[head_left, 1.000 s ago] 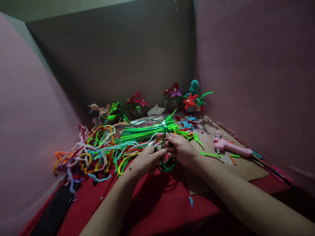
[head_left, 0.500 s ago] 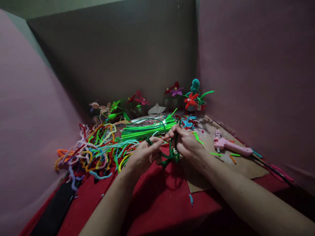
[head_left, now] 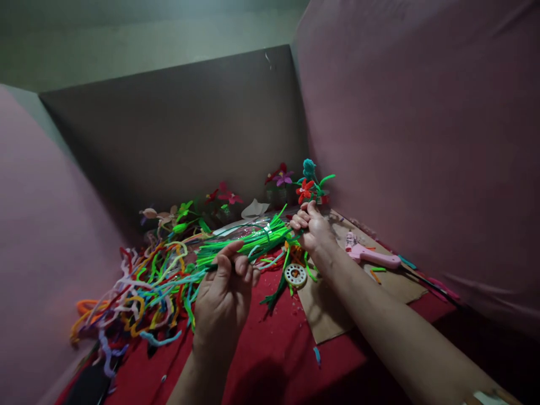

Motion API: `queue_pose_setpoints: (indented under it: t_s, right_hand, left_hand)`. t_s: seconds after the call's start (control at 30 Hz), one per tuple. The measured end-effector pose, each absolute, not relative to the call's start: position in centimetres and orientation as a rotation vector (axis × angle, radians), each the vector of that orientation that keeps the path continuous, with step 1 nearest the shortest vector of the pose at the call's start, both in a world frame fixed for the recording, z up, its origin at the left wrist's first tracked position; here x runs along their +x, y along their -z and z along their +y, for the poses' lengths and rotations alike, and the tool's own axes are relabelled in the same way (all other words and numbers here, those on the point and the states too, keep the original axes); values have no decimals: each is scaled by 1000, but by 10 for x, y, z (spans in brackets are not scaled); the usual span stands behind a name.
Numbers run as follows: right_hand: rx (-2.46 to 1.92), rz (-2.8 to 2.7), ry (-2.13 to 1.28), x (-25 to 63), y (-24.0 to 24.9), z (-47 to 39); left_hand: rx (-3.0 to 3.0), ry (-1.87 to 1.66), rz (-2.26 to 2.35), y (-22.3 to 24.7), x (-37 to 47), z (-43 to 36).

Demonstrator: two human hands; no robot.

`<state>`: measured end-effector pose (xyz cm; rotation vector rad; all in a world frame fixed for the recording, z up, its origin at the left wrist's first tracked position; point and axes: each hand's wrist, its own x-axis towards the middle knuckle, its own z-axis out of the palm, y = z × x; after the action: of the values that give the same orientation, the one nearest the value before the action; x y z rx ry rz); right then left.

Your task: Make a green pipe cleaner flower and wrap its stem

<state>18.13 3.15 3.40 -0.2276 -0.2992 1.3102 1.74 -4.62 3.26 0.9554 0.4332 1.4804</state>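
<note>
My left hand (head_left: 225, 295) is raised over the front of the pile with its fingers curled. A dark green pipe cleaner (head_left: 212, 268) shows beside its thumb. Farther back and to the right, my right hand (head_left: 314, 229) is closed, and a bit of dark green pipe cleaner shows under its fingers. How far each strand runs is hard to see. Between and below the hands, several dark green pieces (head_left: 274, 297) lie on the red cloth. Close by is a round white disc with holes (head_left: 296, 275). Behind the hands lies a bundle of bright green pipe cleaners (head_left: 244, 239).
A tangle of coloured pipe cleaners (head_left: 139, 298) spreads on the left. Cardboard (head_left: 324, 315) lies at right with a pink glue gun (head_left: 373, 256) on it. Pipe-cleaner flowers (head_left: 304, 191) stand at the back. A black object (head_left: 86, 385) rests at the front left.
My hands have moved apart, the left one nearer to me. The white disc and dark green pieces now show between them. The view has tilted up and turned right.
</note>
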Motion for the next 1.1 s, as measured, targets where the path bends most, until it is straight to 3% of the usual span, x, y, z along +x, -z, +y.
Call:
queue_pose_setpoints:
  t_s: [0.13,0.3,1.1]
  right_hand:
    - [-256,-268,-1201,174,-35,31]
    - [-271,-275,-1248,174,-43,23]
    - [-151,-328,-1376,182,-47,-4]
  left_hand:
    - [937,-1410,485,-31,22,-48]
    - [783,-1635,565,-41,12,-43]
    - [579,-1564,615,-33,16,-40]
